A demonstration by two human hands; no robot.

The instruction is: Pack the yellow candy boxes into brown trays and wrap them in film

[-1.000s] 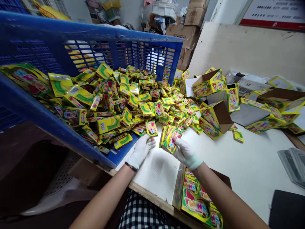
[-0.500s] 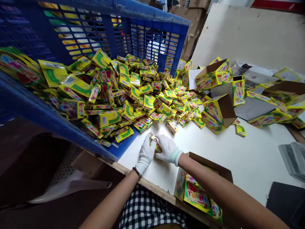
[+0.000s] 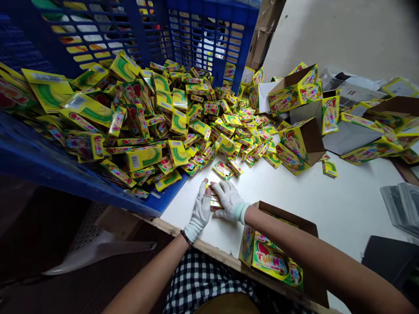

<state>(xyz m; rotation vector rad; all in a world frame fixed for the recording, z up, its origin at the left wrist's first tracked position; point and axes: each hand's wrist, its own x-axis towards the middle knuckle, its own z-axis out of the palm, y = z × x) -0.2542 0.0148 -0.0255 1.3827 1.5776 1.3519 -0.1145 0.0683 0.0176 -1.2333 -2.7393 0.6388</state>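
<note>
Stack of small boxes (image 3: 215, 203): between the two hands, just above or on the white tabletop (image 3: 278, 192); the underside is hidden. At least three edges show, but fingers cover the rest, so an exact count is not possible.
Left hand (image 3: 200, 211): one, gloved, some fingertips bare; it grasps the stack from its left side, thumb and fingers against the ends.
Right hand (image 3: 230, 202): one, gloved; its fingers curve over the stack's far and right sides, grasping it too. Pressure from both sides seems meant to keep the edges level and the boxes together.
Loose boxes (image 3: 222, 169): two, just beyond the fingertips, lying beside each other and apart from the stack.
Pile of boxes (image 3: 178, 126): beyond both hands and to the left hand's left, far too many and too overlapped to count.
Blue crate (image 3: 39, 152): one, left of the left hand; it seems tipped so that the pile spills within reach.
Packed carton (image 3: 247, 246): one, open, right of and nearer than the right hand, under that forearm; at least two large printed faces show inside, probably set there for a short reach.
Open cartons (image 3: 301, 146): at least three, beyond and right of the right hand.
Single box (image 3: 329, 168): one, well right of the right hand.
</note>
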